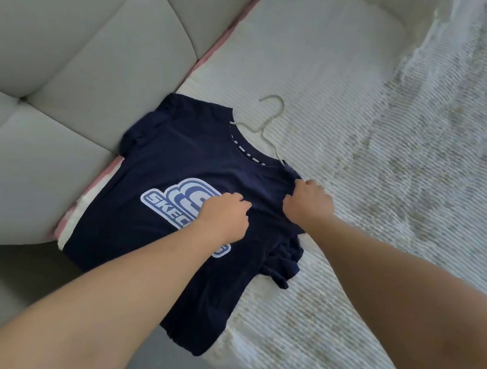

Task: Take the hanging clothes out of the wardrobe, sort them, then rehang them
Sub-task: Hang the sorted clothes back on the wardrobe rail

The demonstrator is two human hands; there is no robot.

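A navy T-shirt (176,154) with a blue-and-white logo lies flat on the bed, its hem hanging over the near edge. A pale wire hanger (270,115) sticks out of its collar, hook pointing away from me. My left hand (226,216) rests on the chest over the logo, fingers curled and pinching the fabric. My right hand (309,201) presses on the shirt's right shoulder with fingers bent onto the cloth. The right sleeve is crumpled below that hand.
The bed (345,296) has a white ribbed cover with a mottled pattern to the right. A padded grey headboard (66,44) runs along the left. A pink mattress edge (228,32) shows between them. Grey floor and a dark object lie at the bottom left.
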